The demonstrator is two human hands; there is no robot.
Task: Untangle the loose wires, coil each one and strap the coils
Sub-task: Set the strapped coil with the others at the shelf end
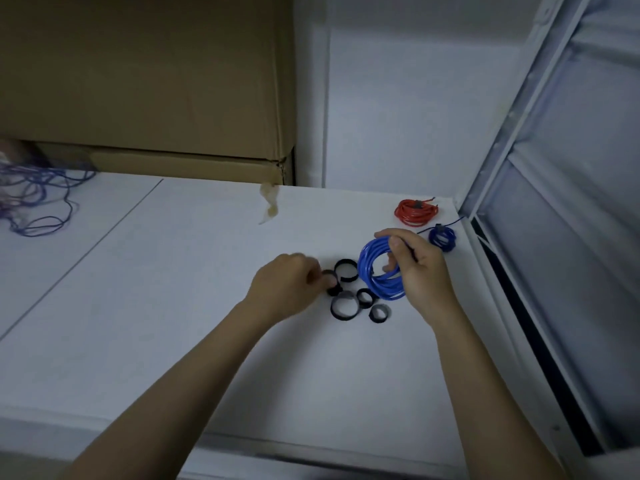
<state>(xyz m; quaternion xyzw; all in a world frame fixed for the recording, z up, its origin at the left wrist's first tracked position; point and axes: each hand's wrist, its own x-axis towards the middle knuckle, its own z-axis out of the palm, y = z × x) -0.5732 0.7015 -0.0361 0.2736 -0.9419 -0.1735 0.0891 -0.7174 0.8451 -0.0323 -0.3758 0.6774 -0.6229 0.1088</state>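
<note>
Two bare forearms are seen nearest the lens, reaching out over the white table. A bright blue coil is gripped by the right hand, fingers curled round its loops and through its centre, apparently so that the turns are kept from springing apart until a strap is put on. One black strap is being pinched by the left hand, fingertips closed on it, probably to be wrapped round that coil. Four more curled straps are counted on the table just beside it, within easy reach. Two strapped coils are set aside near the far right corner: a red coil and a dark blue coil. One tangle of loose wires is left at the far left, well apart, in front of stacked cardboard boxes.
</note>
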